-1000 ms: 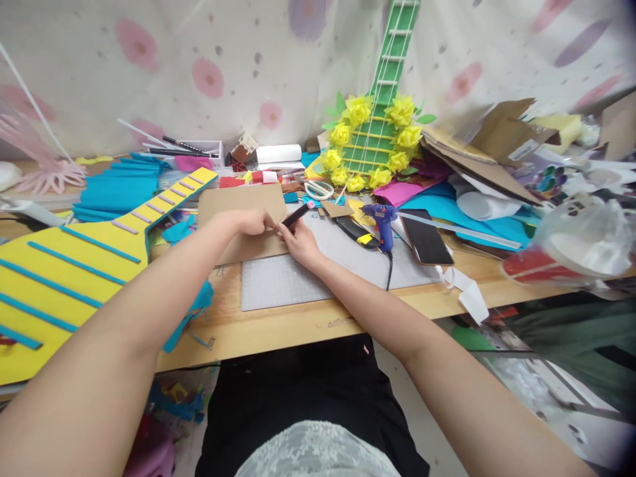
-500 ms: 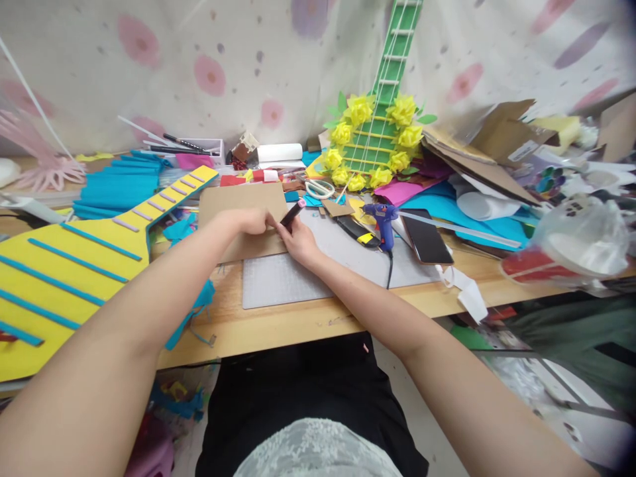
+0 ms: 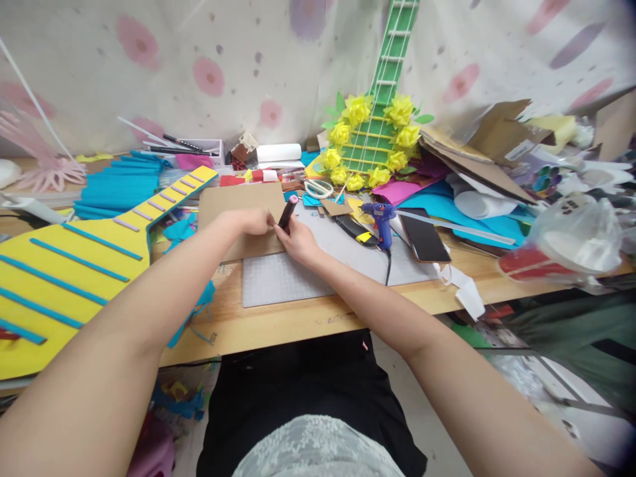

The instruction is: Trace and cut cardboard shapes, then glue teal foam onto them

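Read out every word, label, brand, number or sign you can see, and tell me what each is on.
No text is legible here.
White label on the brown cardboard at right: too small and blurred to read.
Gray mat: fine grid lines show, but no readable numbers.
Blue glue gun: no readable brand.
Black marker in the right hand: no readable lettering.

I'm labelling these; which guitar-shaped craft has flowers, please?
The green guitar, ringed with yellow flowers; the yellow guitar shows blue strips and lilac strips instead.
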`<move>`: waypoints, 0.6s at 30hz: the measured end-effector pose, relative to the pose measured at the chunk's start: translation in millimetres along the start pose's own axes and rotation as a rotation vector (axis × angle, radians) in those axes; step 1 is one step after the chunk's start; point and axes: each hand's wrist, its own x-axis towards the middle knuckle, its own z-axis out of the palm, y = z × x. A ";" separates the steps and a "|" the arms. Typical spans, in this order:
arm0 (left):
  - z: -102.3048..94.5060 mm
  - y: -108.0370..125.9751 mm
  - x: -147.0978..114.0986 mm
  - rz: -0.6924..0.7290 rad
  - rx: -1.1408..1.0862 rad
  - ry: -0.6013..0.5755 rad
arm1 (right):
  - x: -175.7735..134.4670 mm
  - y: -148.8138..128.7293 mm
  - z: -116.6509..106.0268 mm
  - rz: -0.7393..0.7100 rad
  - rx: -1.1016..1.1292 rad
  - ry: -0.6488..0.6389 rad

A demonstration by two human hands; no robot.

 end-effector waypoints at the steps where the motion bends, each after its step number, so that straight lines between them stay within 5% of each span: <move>1: -0.2 0.7 -0.2 -0.001 -0.014 -0.004 | -1.1 -0.2 -1.0 -0.004 0.001 -0.001; 18: -1.7 0.6 -2.0 -0.003 -0.031 -0.019 | 5.5 4.6 -4.5 0.095 0.026 -0.054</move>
